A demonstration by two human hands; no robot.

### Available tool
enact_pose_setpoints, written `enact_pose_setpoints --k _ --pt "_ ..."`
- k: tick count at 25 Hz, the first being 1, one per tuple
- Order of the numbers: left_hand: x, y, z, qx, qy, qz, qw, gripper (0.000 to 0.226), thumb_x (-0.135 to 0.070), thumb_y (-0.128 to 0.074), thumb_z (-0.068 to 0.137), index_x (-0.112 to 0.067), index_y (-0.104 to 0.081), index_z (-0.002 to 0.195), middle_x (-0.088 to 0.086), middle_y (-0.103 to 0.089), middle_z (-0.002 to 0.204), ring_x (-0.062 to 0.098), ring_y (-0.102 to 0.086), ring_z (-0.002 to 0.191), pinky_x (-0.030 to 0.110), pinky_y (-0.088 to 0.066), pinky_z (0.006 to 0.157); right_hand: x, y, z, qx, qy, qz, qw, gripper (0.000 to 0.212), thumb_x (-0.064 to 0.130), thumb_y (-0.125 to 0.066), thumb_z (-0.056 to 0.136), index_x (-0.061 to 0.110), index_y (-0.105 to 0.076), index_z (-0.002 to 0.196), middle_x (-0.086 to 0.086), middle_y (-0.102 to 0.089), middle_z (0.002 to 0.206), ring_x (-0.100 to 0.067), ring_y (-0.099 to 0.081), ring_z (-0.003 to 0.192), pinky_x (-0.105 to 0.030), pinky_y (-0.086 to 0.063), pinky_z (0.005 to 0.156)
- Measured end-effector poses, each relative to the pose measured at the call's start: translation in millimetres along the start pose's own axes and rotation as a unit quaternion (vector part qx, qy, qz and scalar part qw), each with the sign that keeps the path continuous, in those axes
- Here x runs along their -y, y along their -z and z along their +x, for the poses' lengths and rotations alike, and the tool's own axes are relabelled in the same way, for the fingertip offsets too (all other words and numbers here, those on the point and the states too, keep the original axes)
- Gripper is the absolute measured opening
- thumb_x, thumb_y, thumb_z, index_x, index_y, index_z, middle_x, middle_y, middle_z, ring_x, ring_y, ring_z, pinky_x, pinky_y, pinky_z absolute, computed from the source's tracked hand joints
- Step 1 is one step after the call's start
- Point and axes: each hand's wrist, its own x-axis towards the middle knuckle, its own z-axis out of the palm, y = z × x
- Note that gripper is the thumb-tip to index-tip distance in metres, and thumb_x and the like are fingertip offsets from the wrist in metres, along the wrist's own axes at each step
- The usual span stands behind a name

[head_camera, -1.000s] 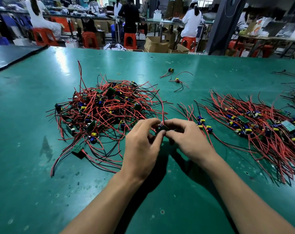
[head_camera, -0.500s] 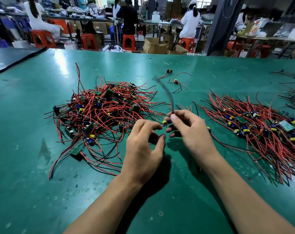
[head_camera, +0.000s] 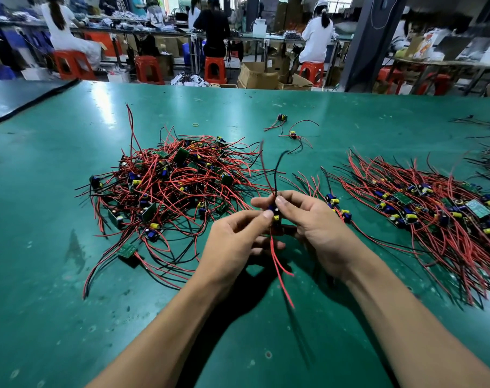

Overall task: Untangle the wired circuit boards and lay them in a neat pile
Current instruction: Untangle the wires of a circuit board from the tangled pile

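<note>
Two masses on table (head_camera: 42, 275): tangled heap (head_camera: 171, 189) left, neat pile (head_camera: 434, 211) right.

The desk (head_camera: 70, 303) has a green mat that looks rubbery. It is smooth with a soft sheen, shows pale glare at the far side, and is pocked with dull spots and scuffs nearer. The wires (head_camera: 165, 189) wear smooth plastic insulation, red and black, faintly glossy. The boards (head_camera: 127, 250) are flat green laminate, matt; the raised board (head_camera: 274, 214) shows shiny blue and yellow plastic-sleeved parts. Behind are stools (head_camera: 215, 69) of glossy red plastic — and boxes (head_camera: 257, 75) of dull brown cardboard.
</note>
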Motion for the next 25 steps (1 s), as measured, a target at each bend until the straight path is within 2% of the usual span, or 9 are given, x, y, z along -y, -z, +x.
enact_pose_setpoints --k 3,6,10,13,16,18,21,25 --pt "2.4 1.0 2.2 -0.015 0.002 -0.006 1.000 0.009 -0.010 -0.069 0.087 -0.004 -0.067 0.094 0.015 -0.073 0.082 0.027 -0.070 0.064 0.027 -0.058 0.055 0.0 4.1 0.3 0.011 0.010 -0.012 1.000 0.028 0.022 -0.060 0.092 0.002 -0.067 0.111 -0.017 -0.070 0.113 -0.028 -0.067 0.094 -0.043 -0.058 0.085" --pt "2.0 1.9 3.2 -0.028 0.005 -0.010 1.000 0.010 -0.009 -0.072 0.084 -0.005 -0.066 0.091 0.015 -0.072 0.078 0.022 -0.067 0.060 0.025 -0.056 0.053 0.8 5.4 -1.7 0.017 0.021 -0.011 1.000 0.031 0.018 -0.070 0.081 0.003 -0.069 0.108 -0.011 -0.072 0.102 -0.020 -0.068 0.087 -0.031 -0.059 0.082" --pt "2.0 3.2 3.8 -0.020 0.006 0.004 1.000 0.008 -0.006 -0.073 0.082 -0.006 -0.066 0.087 0.013 -0.070 0.074 0.021 -0.066 0.058 0.023 -0.054 0.053 -0.1 5.0 -0.3 -0.041 0.022 -0.047 0.998 0.012 0.016 -0.068 0.090 0.010 -0.077 0.094 -0.013 -0.074 0.091 -0.022 -0.068 0.080 -0.037 -0.056 0.081" --pt "0.2 4.1 4.7 -0.015 0.010 0.002 1.000 0.010 -0.001 -0.071 0.082 -0.006 -0.063 0.086 0.013 -0.067 0.073 0.020 -0.064 0.055 0.022 -0.053 0.052 0.1 6.5 0.4 -0.058 -0.003 -0.045 0.997 0.016 0.021 -0.066 0.092 0.011 -0.078 0.090 -0.011 -0.074 0.086 -0.021 -0.066 0.075 -0.033 -0.056 0.072" --pt "-1.8 4.5 4.7 -0.003 0.021 0.006 1.000 0.009 0.002 -0.066 0.084 -0.006 -0.063 0.086 0.016 -0.067 0.074 0.021 -0.065 0.054 0.021 -0.052 0.050 -0.3 7.6 -0.5 -0.041 -0.008 -0.060 0.997 0.016 0.027 -0.068 0.090 0.015 -0.078 0.088 -0.007 -0.075 0.087 -0.015 -0.067 0.077 -0.030 -0.053 0.073" --pt "-2.9 4.0 4.7 0.009 0.025 0.007 1.000 0.012 0.003 -0.060 0.086 -0.007 -0.067 0.086 0.016 -0.067 0.071 0.020 -0.065 0.053 0.022 -0.052 0.050 0.5 8.6 -1.4 -0.034 -0.001 -0.066 0.997 0.021 0.034 -0.073 0.081 0.015 -0.079 0.089 -0.009 -0.075 0.091 -0.015 -0.067 0.080 -0.030 -0.050 0.075" --pt "-3.2 3.2 4.1 0.031 0.017 0.025 0.999 0.023 0.005 -0.055 0.086 -0.010 -0.072 0.087 0.009 -0.063 0.065 0.014 -0.061 0.050 0.021 -0.050 0.049 0.9 9.5 -1.1 -0.053 0.004 -0.068 0.996 0.032 0.043 -0.080 0.067 0.018 -0.079 0.087 -0.010 -0.074 0.089 -0.017 -0.065 0.079 -0.038 -0.046 0.079" --pt "-2.8 3.3 2.9 0.044 0.013 0.048 0.998 0.028 0.008 -0.054 0.085 -0.012 -0.073 0.084 0.007 -0.060 0.064 0.014 -0.050 0.050 0.021 -0.046 0.047 -1.1 12.7 -0.7 -0.033 -0.001 -0.047 0.998 0.033 0.036 -0.078 0.074 0.008 -0.078 0.092 -0.023 -0.072 0.095 -0.026 -0.064 0.081 -0.039 -0.050 0.081"
